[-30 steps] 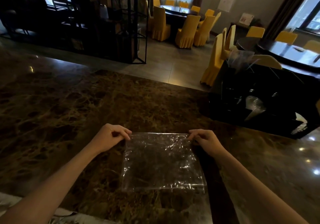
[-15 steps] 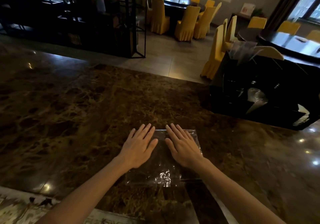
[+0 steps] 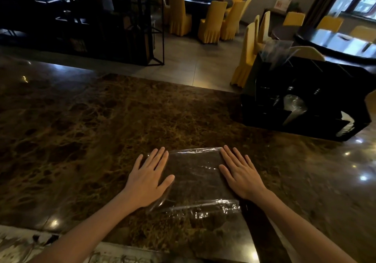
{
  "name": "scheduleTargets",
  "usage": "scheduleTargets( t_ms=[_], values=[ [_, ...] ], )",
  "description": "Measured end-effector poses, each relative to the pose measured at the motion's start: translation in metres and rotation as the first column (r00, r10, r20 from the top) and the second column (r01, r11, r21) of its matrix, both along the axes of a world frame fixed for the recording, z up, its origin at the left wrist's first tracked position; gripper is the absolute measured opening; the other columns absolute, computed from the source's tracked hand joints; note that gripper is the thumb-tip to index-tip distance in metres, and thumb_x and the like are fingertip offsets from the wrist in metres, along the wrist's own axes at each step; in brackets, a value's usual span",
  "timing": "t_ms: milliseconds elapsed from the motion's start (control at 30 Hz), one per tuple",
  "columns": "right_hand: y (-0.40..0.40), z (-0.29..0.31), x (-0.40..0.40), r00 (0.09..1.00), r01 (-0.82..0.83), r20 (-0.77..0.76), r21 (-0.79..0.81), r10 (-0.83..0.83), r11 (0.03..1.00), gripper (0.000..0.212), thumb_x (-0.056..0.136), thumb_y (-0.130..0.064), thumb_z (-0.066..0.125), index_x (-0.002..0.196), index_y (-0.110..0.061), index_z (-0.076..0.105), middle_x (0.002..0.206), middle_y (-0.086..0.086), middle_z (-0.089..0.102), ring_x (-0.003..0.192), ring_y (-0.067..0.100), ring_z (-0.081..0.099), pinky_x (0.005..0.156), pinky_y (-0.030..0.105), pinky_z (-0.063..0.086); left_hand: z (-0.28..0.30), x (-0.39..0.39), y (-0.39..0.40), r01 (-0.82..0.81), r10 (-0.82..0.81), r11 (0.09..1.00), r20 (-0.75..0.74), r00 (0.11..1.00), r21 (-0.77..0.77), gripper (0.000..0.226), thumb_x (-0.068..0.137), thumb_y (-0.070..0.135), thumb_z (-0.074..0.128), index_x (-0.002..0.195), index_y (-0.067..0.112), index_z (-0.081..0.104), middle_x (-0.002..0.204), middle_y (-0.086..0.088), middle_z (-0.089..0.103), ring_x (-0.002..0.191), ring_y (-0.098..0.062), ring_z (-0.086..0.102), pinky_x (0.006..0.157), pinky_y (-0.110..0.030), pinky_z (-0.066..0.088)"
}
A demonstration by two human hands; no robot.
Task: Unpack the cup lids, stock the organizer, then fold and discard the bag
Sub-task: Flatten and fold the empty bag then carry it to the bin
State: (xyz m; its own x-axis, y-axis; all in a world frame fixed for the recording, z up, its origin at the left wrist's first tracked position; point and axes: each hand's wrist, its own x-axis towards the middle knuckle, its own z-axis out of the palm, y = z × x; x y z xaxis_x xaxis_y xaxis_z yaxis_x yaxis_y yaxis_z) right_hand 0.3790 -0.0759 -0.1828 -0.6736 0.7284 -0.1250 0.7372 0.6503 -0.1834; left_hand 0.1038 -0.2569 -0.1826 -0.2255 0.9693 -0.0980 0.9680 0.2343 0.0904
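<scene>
A clear plastic bag [image 3: 195,179] lies flat and folded on the brown marble counter [image 3: 85,132], close to the near edge. My left hand [image 3: 147,178] presses flat on the bag's left edge, fingers straight. Flat on its right edge lies my right hand [image 3: 239,173], fingers spread. A black organizer [image 3: 305,99] stands at the right of the counter, with clear plastic lids [image 3: 293,106] showing in one of its compartments.
Beyond the counter's far edge is a tiled floor with a black metal shelf [image 3: 126,22] at the left. Round dark tables with yellow covered chairs [image 3: 211,21] fill the back and right. A pale patterned strip [image 3: 24,244] runs below the counter's near edge.
My hands pinched the bag's far corners and folded it toward me, then pressed flat at its middle. Now they have slid apart to its left and right edges.
</scene>
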Motion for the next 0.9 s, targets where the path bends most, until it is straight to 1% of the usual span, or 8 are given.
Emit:
scheduleTargets(
  t_ms=[133, 233, 367, 533, 600, 700, 800, 900],
  values=[
    [0.002, 0.001, 0.009, 0.999, 0.001, -0.037, -0.020, -0.001, 1.000, 0.071, 0.096, -0.070, 0.002, 0.159, -0.040, -0.009, 0.167, -0.017, -0.011, 0.155, 0.011, -0.013, 0.125, 0.038, -0.009, 0.021, -0.002, 0.013, 0.040, -0.040, 0.999, 0.019, 0.999, 0.012, 0.079, 0.095, 0.067, 0.029, 0.159, 0.022, 0.020, 0.169, 0.003, 0.014, 0.156, -0.017, 0.007, 0.124, -0.056, 0.006],
    [0.001, 0.000, 0.010, 0.999, 0.008, -0.051, -0.025, -0.009, 1.000, 0.069, 0.099, -0.068, 0.008, 0.160, -0.039, -0.007, 0.168, -0.016, -0.007, 0.155, 0.011, -0.011, 0.126, 0.038, -0.007, 0.038, 0.003, 0.040, 0.105, -0.116, 0.991, 0.143, 0.983, 0.080, 0.068, 0.097, 0.058, 0.043, 0.154, 0.022, 0.030, 0.159, 0.000, 0.038, 0.148, -0.018, 0.031, 0.121, -0.054, 0.023],
    [-0.002, 0.000, 0.009, 0.997, 0.020, -0.075, 0.007, -0.019, 1.000, 0.064, 0.104, -0.063, 0.014, 0.160, -0.041, -0.005, 0.170, -0.014, 0.000, 0.157, 0.012, -0.003, 0.125, 0.039, -0.002, 0.056, 0.012, 0.089, 0.102, -0.097, 0.995, 0.253, 0.963, -0.005, 0.070, 0.093, 0.062, 0.049, 0.148, 0.021, 0.038, 0.135, -0.004, 0.058, 0.119, -0.022, 0.058, 0.097, -0.045, 0.052],
    [-0.008, 0.004, 0.010, 0.992, 0.028, -0.127, 0.070, -0.019, 0.997, 0.062, 0.105, -0.061, 0.016, 0.161, -0.038, 0.000, 0.170, -0.009, 0.016, 0.157, 0.015, 0.011, 0.126, 0.039, 0.010, 0.075, 0.005, 0.130, 0.156, -0.041, 0.964, 0.460, 0.887, -0.214, 0.059, 0.079, 0.067, 0.067, 0.118, 0.022, 0.067, 0.105, 0.006, 0.065, 0.092, -0.008, 0.061, 0.073, -0.025, 0.051],
    [-0.012, 0.007, 0.010, 0.989, 0.029, -0.145, 0.086, -0.016, 0.996, 0.063, 0.105, -0.059, 0.018, 0.162, -0.035, 0.004, 0.169, -0.007, 0.020, 0.156, 0.016, 0.016, 0.126, 0.037, 0.014, 0.080, 0.001, 0.135, 0.231, -0.052, 0.935, 0.538, 0.842, -0.270, 0.049, 0.078, 0.059, 0.075, 0.108, 0.021, 0.071, 0.104, 0.003, 0.068, 0.090, -0.009, 0.061, 0.069, -0.023, 0.049],
    [-0.018, 0.015, 0.015, 0.966, 0.079, -0.250, 0.032, -0.069, 0.996, 0.064, 0.106, -0.057, 0.026, 0.162, -0.032, 0.008, 0.168, -0.005, 0.025, 0.155, 0.016, 0.021, 0.124, 0.038, 0.021, 0.077, -0.002, 0.129, 0.269, -0.048, 0.939, 0.692, 0.721, -0.215, 0.029, 0.081, 0.037, 0.080, 0.101, 0.018, 0.073, 0.096, 0.005, 0.070, 0.089, -0.011, 0.063, 0.072, -0.022, 0.050],
    [-0.021, 0.024, 0.026, 0.833, 0.184, -0.483, -0.219, -0.270, 0.958, 0.072, 0.101, -0.059, 0.039, 0.161, -0.030, 0.014, 0.165, -0.003, 0.031, 0.150, 0.018, 0.031, 0.122, 0.041, 0.030, 0.074, -0.007, 0.111, 0.275, -0.019, 0.946, 0.813, 0.582, -0.174, 0.024, 0.085, 0.029, 0.078, 0.101, 0.013, 0.072, 0.095, 0.002, 0.076, 0.093, -0.014, 0.071, 0.082, -0.024, 0.055],
    [-0.032, 0.032, 0.038, 0.545, 0.179, -0.640, -0.543, -0.542, 0.821, 0.080, 0.090, -0.066, 0.056, 0.157, -0.043, 0.018, 0.156, -0.010, 0.041, 0.137, 0.009, 0.049, 0.108, 0.036, 0.046, 0.075, -0.019, 0.092, 0.193, -0.008, 0.977, 0.889, 0.457, -0.090, 0.029, 0.084, 0.027, 0.080, 0.104, 0.011, 0.068, 0.101, -0.008, 0.079, 0.100, -0.024, 0.074, 0.095, -0.037, 0.055]
  ],
)
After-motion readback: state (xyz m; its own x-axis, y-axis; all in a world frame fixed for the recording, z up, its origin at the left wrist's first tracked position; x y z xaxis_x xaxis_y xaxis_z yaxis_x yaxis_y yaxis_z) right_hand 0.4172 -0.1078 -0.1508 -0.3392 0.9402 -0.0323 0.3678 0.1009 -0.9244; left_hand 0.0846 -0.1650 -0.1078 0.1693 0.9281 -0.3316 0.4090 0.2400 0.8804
